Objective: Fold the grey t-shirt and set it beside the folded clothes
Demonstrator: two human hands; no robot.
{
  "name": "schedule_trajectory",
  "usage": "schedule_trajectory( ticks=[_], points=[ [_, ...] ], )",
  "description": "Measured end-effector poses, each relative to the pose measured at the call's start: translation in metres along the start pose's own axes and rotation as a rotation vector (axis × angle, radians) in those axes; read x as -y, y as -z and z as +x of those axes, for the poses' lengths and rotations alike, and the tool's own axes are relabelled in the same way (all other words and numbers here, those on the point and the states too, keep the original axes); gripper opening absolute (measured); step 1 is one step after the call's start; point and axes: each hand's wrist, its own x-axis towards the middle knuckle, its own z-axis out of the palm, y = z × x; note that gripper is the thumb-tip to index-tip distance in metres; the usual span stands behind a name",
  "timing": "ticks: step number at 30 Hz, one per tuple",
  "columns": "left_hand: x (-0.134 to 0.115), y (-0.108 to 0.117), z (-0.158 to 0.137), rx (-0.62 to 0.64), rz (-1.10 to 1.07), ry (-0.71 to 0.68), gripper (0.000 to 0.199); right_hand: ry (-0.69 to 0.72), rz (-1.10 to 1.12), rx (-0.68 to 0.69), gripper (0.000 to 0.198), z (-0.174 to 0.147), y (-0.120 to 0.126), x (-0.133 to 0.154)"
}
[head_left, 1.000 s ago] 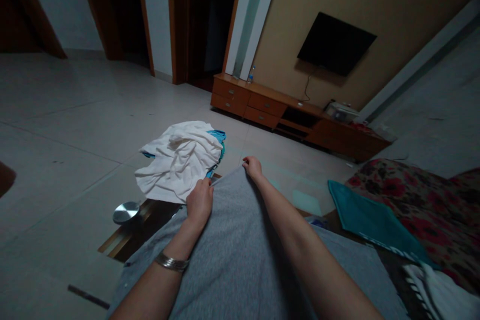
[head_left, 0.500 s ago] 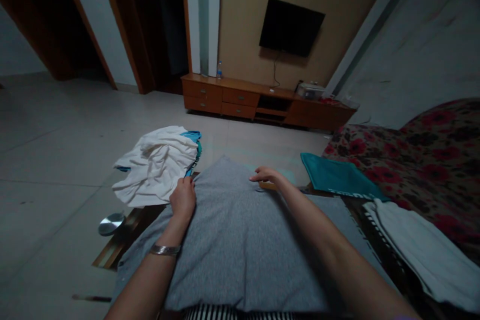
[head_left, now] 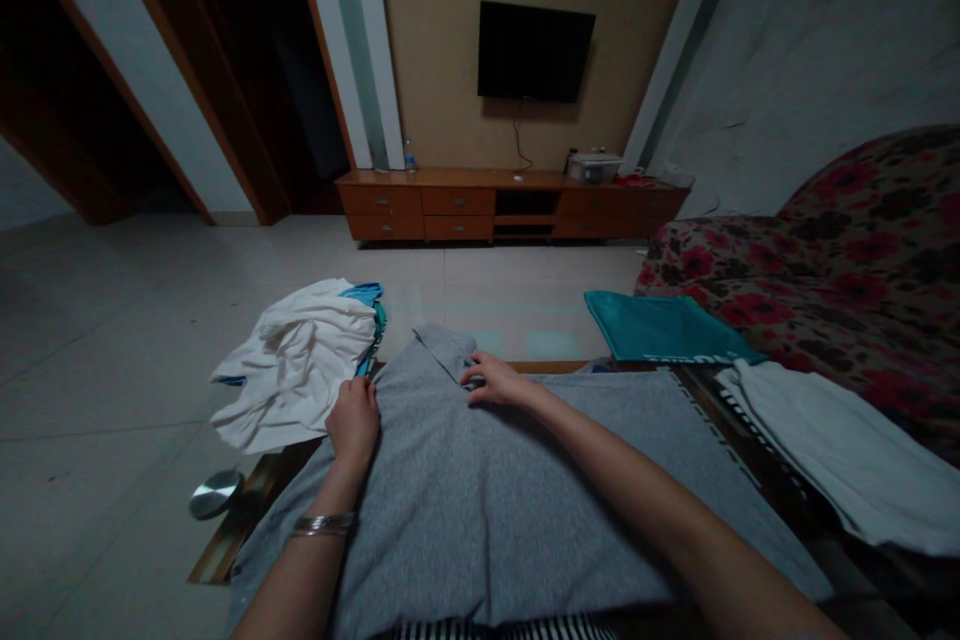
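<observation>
A grey T-shirt (head_left: 442,500) lies spread over a low table (head_left: 214,550), its far left part narrowing to a corner that is turned over on itself. My left hand (head_left: 354,422) is closed on the shirt's left edge, fingers pinching the cloth. At the folded corner, my right hand (head_left: 496,380) rests against the fabric with its fingers apart and slightly bent. Just beyond my left hand sits a rumpled heap of white cloth (head_left: 300,345), with blue and teal fabric showing from under it.
To the right lie a folded teal garment (head_left: 660,325) and a folded white garment (head_left: 832,455). A flowered sofa (head_left: 847,250) stands on the right. A round metal disc (head_left: 215,494) is at the table's left corner. Across the floor is a wooden TV cabinet (head_left: 457,205).
My right hand has moved left and nearer to me, and the shirt's far corner is now folded over. My left hand keeps its hold on the edge. The view has tilted.
</observation>
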Motion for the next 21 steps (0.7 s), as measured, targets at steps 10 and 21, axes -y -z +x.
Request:
schedule_trajectory(
  ticks=[10,21],
  points=[
    [0.002,-0.003,0.002,-0.006,0.004,-0.004,0.031,-0.422,0.083,-0.293,0.056,0.018,0.002,-0.032],
    [0.0,0.001,0.001,0.013,0.021,0.036,0.033,-0.695,-0.203,-0.311,0.047,0.027,0.015,-0.045]
  ],
)
